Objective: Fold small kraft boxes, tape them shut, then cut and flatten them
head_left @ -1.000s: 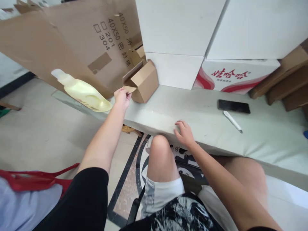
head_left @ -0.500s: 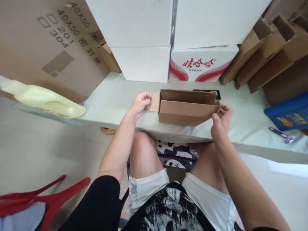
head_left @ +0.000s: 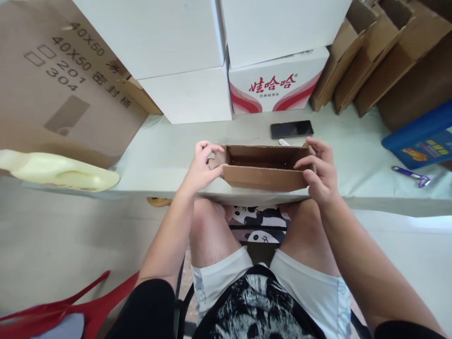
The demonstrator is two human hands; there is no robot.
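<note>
A long, narrow brown cardboard box [head_left: 264,178] stands near the front edge of the cloth-covered table, its top open towards me. My left hand [head_left: 205,167] holds the box's left end, fingers on the far corner and thumb on the near one, around the end flap. At the right end my right hand [head_left: 319,172] grips the box, with the thumb outside on the near wall and a finger reaching over into the opening. The inside looks dark, with a few tiny light specks. Just behind the box lie a black phone [head_left: 292,129] and a small white item [head_left: 283,142].
White boxes [head_left: 187,96] and a red-and-white carton [head_left: 278,89] stand stacked at the back. Folded brown cartons [head_left: 348,61] lean at the right, near a blue package [head_left: 420,141] and a purple pen-like item [head_left: 411,175]. A pale yellow plastic piece [head_left: 60,171] lies left.
My left hand has let go of the outstretched flap and now spans the box's left end. My right fingers have moved over the rim. The view has shifted, showing the phone fully.
</note>
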